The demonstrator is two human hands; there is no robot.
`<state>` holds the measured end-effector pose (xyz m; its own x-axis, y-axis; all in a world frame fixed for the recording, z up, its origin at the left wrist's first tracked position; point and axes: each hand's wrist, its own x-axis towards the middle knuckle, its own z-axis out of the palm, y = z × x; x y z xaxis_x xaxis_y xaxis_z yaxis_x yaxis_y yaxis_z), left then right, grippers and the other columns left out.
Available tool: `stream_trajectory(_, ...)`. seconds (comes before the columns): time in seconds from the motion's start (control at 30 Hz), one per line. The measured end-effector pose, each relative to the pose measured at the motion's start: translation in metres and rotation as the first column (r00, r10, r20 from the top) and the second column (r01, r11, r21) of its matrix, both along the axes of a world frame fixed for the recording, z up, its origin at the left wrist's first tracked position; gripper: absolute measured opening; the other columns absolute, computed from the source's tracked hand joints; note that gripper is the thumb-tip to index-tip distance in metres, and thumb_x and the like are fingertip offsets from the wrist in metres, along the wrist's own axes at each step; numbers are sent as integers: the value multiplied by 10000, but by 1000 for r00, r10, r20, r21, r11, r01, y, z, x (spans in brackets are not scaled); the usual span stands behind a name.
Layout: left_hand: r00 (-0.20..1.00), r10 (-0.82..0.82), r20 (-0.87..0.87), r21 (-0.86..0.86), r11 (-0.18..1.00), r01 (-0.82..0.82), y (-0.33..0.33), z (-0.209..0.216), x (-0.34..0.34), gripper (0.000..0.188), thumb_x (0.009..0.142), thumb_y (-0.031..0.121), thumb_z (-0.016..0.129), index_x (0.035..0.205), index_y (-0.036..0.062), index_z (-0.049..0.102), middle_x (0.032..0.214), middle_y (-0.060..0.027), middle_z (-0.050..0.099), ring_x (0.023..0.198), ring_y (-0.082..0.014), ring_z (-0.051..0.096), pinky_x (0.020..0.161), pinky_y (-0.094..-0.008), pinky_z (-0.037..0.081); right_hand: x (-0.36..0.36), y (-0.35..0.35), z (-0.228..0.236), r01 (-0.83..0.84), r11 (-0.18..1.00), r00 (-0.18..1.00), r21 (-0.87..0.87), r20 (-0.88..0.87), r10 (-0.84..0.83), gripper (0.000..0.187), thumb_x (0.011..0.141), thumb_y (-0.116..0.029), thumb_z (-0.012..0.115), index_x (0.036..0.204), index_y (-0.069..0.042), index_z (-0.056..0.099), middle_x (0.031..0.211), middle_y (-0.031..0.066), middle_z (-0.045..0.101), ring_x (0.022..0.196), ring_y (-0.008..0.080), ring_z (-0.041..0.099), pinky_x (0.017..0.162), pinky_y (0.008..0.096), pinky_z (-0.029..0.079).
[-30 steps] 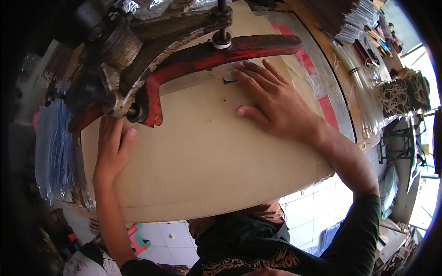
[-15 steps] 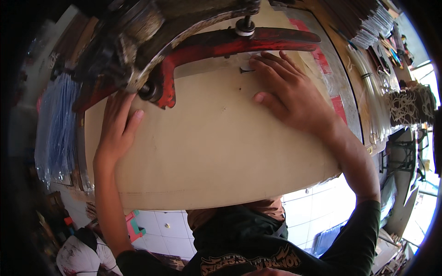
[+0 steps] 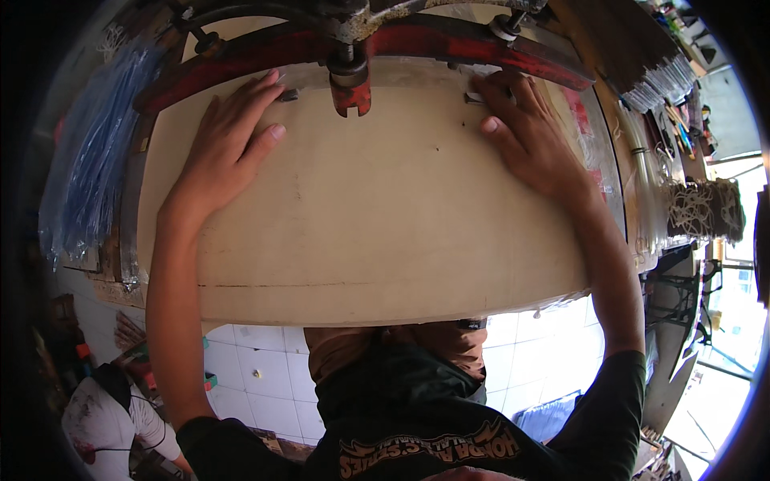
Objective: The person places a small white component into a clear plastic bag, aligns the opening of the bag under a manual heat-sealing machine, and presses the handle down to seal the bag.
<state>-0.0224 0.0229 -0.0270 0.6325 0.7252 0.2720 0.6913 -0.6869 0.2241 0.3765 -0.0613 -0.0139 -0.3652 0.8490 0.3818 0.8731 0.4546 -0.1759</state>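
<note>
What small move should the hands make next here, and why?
Perhaps the left hand and right hand should nudge the tan sheet slightly, squaring its far edge. Both rest on it, close to a small dark left piece and a small dark right piece near that edge; whether the edge meets them is unclear.

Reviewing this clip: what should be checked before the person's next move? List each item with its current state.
1. Left hand resting on the broad, flat tan sheet: ok.
2. Right hand also at the sheet's far part: ok.
3. Fingertips well clear of the long, worn red metal bar: not ok; both hands' fingertips appear near its closer edge.
4. Small dark metal piece by the left fingers visible: ok.
5. Sheet free of large folds: ok where visible.
6. Gap between bar and sheet: cannot tell from this angle.
</note>
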Motion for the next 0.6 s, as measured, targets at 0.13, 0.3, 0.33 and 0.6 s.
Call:
stream_trajectory(0.13,1000,-29,9,25,999,29,3,-3,-2,497,1050,347,517,1472,88,482,1597,-86,426,1469,-291,389,1205,-542,228,2,1,2,-9,1000,1000,-12,24,9,550,1055,-436,463,1378,-7,577,1356,226,540,1325,410,478,1207,519,266)
stream_trajectory(0.3,999,20,-39,17,1000,-19,-2,0,-3,509,1029,260,539,1500,86,457,1568,-108,452,1461,-309,394,1211,-508,240,-3,-5,4,-11,1000,998,-10,58,12,629,1049,-477,451,1422,23,522,1384,260,540,1341,435,475,1213,524,259)
stream_trajectory(0.33,999,19,-48,12,1000,-19,-1,0,-3,523,1020,217,550,1515,88,444,1562,-114,456,1458,-313,395,1216,-494,239,-4,-7,6,-10,1000,999,-19,41,11,647,1047,-483,451,1431,33,507,1380,267,542,1339,440,476,1211,526,260)
stream_trajectory(0.6,1000,-8,18,-43,999,9,-4,8,-1,513,1011,233,570,1484,56,478,1454,-190,511,1358,-378,450,1174,-466,308,-9,-12,13,20,994,1000,-105,13,-19,709,1043,-490,459,1452,89,446,1303,304,568,1283,470,503,1153,529,326)
